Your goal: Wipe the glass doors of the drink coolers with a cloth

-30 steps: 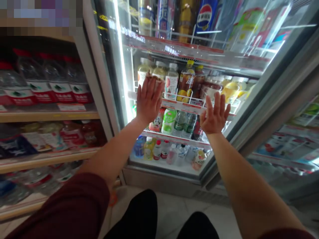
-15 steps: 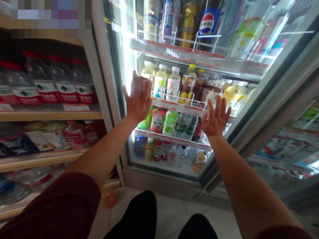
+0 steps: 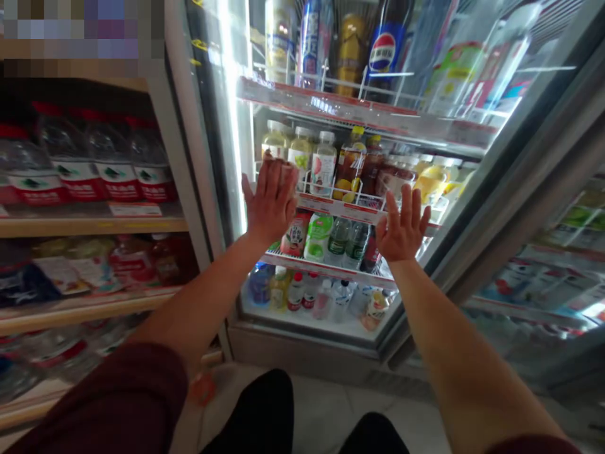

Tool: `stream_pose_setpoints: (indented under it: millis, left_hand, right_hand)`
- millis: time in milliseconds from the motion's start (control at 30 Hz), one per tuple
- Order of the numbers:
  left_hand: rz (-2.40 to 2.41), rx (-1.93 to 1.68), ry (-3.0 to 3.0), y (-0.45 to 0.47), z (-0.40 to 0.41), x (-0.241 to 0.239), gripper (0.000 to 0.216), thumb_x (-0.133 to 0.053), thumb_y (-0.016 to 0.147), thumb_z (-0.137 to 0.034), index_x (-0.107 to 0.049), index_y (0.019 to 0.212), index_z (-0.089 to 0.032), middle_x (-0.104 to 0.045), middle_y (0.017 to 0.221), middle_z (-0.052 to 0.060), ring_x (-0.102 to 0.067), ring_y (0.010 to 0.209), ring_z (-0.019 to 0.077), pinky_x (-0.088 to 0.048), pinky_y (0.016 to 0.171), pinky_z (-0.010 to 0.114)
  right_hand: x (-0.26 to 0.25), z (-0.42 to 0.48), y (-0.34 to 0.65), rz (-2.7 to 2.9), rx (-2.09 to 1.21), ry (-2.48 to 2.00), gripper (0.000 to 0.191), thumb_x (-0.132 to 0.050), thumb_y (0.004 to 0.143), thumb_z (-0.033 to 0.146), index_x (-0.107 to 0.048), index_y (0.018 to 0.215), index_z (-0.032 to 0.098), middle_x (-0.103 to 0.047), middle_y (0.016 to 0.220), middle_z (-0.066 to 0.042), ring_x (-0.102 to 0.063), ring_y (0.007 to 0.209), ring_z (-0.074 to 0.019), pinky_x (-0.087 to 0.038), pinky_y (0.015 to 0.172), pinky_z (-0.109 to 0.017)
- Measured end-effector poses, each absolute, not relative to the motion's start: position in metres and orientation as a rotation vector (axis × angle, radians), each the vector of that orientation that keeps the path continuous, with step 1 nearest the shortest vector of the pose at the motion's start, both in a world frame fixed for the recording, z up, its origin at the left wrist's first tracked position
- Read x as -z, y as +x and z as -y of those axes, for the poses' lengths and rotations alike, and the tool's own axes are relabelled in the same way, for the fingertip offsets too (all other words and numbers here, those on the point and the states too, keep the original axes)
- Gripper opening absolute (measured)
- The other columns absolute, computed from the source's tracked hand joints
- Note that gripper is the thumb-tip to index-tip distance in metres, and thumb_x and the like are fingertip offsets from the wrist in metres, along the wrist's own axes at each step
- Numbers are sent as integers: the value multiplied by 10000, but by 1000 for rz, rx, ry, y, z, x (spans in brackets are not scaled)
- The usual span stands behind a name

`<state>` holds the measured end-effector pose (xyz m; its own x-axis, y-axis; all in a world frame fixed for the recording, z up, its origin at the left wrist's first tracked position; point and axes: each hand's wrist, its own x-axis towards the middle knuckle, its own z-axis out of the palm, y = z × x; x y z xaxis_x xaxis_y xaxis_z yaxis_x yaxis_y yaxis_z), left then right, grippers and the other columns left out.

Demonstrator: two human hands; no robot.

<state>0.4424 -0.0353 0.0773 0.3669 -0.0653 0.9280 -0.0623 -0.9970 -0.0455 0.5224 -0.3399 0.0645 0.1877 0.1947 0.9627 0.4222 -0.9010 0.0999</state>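
Note:
My left hand is raised with its fingers apart, palm toward the lit drinks fridge. Its fingertips seem to meet their reflection, so it looks to be at the glass door. Further right, my right hand is also held up, fingers spread and nothing in it; whether it touches the glass I cannot tell. Between the hands, behind the glass, stand a pale bottle with a white cap and a dark tea bottle with a yellow cap. Below them are a green carton-like bottle and clear green-labelled bottles.
Red-capped water bottles fill wooden shelves on the left. A cola bottle stands on the fridge's upper shelf. Another fridge section is on the right. An orange object lies on the tiled floor.
The view has shifted slightly, so the fridge and shelves sit a little further left and lower. My left hand appears slightly lower and further right against the shelves. Both hands stay spread.

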Motion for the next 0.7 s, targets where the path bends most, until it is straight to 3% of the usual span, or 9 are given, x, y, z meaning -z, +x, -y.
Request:
stream_pose_setpoints:
  millis: [67,167,233,333,433,567,700]
  left_hand:
    - [-56,1813,-2581,445,42,-88,597,-288,1038,-467,-331,1556,-174,-158,1677,65,18,1564,261,199,1222,540]
    - [-128,1751,-2578,447,57,-38,566,-339,1023,-438,-410,1524,-183,-259,1647,110,36,1562,278,182,1211,609]
    - [-285,1653,-2572,445,66,13,514,-444,995,-387,-463,1496,-268,-396,1586,116,-101,1557,311,148,1199,682]
    - [-490,1511,-2562,442,69,55,470,-530,965,-342,-522,1432,-393,-569,1458,52,-349,1487,299,103,1228,656]
    - [-520,1509,-2524,443,60,21,489,-491,992,-348,-452,1470,-443,-527,1499,21,-360,1484,265,156,1225,609]
    - [-309,1700,-2414,449,49,-61,525,-397,1033,-419,-353,1546,-316,-302,1636,46,-91,1564,275,285,1156,581]
    - [-300,1728,-2401,450,53,-56,524,-384,1030,-427,-415,1524,-256,-314,1631,76,41,1565,273,261,1178,589]
  right_hand:
    - [-64,340,523,597,1783,-2275,587,-402,950,320,-420,1534,261,-383,1614,-102,-248,1534,-304,-194,1208,-578]
    - [-65,340,522,591,1778,-2292,585,-403,950,320,-424,1532,263,-382,1614,-105,-252,1532,-310,-196,1202,-589]
    - [-66,339,521,592,1786,-2293,580,-402,953,318,-430,1529,257,-385,1612,-110,-257,1530,-311,-196,1202,-590]
    - [-66,339,521,600,1793,-2282,573,-400,960,318,-431,1529,254,-394,1607,-111,-259,1530,-303,-192,1207,-580]
    - [-66,340,522,604,1781,-2280,579,-403,960,316,-417,1536,260,-386,1613,-104,-252,1534,-294,-187,1214,-571]
    - [-64,340,523,602,1829,-2265,569,-407,961,325,-432,1527,261,-397,1607,-101,-259,1533,-285,-193,1217,-555]
    - [-64,339,522,606,1807,-2274,569,-409,963,323,-430,1529,261,-394,1609,-99,-266,1530,-288,-187,1220,-554]
